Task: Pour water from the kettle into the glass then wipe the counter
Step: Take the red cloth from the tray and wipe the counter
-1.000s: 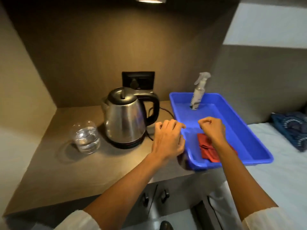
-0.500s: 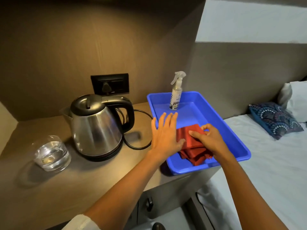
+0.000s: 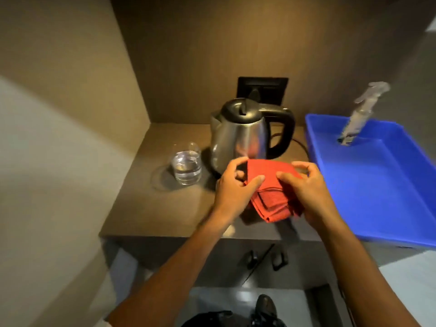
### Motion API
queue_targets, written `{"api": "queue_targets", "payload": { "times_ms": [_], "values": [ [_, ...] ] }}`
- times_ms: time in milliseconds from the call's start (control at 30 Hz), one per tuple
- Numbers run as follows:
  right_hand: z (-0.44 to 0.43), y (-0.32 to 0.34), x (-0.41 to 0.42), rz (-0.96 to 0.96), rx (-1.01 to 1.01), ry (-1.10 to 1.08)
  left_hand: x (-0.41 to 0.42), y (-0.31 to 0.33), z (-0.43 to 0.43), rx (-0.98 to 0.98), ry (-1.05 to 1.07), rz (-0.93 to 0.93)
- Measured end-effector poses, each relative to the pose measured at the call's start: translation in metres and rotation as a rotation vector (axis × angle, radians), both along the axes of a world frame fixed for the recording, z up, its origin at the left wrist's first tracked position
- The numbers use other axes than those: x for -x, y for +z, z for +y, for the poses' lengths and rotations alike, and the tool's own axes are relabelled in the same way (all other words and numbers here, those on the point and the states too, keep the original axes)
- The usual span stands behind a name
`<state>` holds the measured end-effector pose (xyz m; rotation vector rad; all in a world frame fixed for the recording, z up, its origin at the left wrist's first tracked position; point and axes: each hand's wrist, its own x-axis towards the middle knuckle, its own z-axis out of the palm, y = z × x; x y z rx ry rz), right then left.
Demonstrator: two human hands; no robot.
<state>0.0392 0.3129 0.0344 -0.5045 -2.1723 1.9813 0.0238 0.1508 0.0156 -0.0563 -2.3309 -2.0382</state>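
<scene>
The spray bottle (image 3: pixel 358 114) in the blue tray (image 3: pixel 387 185) is blurred. Both hands, left hand (image 3: pixel 233 192) and right hand (image 3: pixel 306 194), now hold the red cloth (image 3: pixel 271 185) above the table (image 3: pixel 160 204), out of the tray, fingers clamped on it.

Both my forearms extend forward, bare. My left hand (image 3: pixel 232 188) and right hand (image 3: pixel 304 190) face each other, fingers curled, thumbs pinching inward.

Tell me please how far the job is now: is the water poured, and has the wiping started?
Pouring looks done: the clear drinking glass holds water and the steel electric kettle stands upright on the brown counter. In hand: the left hand and right hand hold the folded red cloth above the counter. Left: the wiping itself.
</scene>
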Motion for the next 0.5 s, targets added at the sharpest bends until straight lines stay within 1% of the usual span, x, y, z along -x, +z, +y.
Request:
{"api": "queue_targets", "payload": {
  "times_ms": [33, 67, 100, 133, 167, 200, 233, 267, 300, 367, 433, 500],
  "values": [
    [-0.009, -0.007, -0.001, -0.002, -0.142, 0.019, -0.004, -0.005, -0.010, 0.065, 0.001, -0.027],
    [-0.017, -0.014, -0.004, -0.015, -0.326, 0.040, -0.008, -0.011, -0.021, 0.168, 0.008, -0.029],
    [-0.024, -0.022, -0.006, -0.018, -0.518, 0.064, -0.014, -0.018, -0.032, 0.300, 0.043, 0.025],
    [-0.031, -0.030, -0.010, 0.012, -0.682, 0.092, -0.020, -0.025, -0.044, 0.422, 0.116, 0.139],
    [-0.036, -0.037, -0.014, 0.066, -0.798, 0.124, -0.026, -0.031, -0.056, 0.508, 0.206, 0.274],
    [-0.041, -0.043, -0.017, 0.114, -0.878, 0.169, -0.029, -0.036, -0.069, 0.558, 0.297, 0.393],
    [-0.044, -0.048, -0.018, 0.136, -0.951, 0.226, -0.030, -0.039, -0.080, 0.577, 0.376, 0.468],
    [-0.047, -0.055, -0.019, 0.128, -1.037, 0.288, -0.027, -0.043, -0.091, 0.579, 0.439, 0.496],
    [-0.049, -0.060, -0.020, 0.106, -1.126, 0.351, -0.023, -0.045, -0.100, 0.571, 0.488, 0.486],
    [-0.054, -0.070, -0.021, 0.051, -1.248, 0.432, -0.009, -0.047, -0.115, 0.537, 0.526, 0.390],
    [-0.061, -0.074, -0.022, 0.038, -1.285, 0.417, 0.007, -0.046, -0.124, 0.503, 0.479, 0.248],
    [-0.070, -0.075, -0.022, 0.036, -1.270, 0.383, 0.025, -0.045, -0.130, 0.471, 0.387, 0.116]
  ]
}}
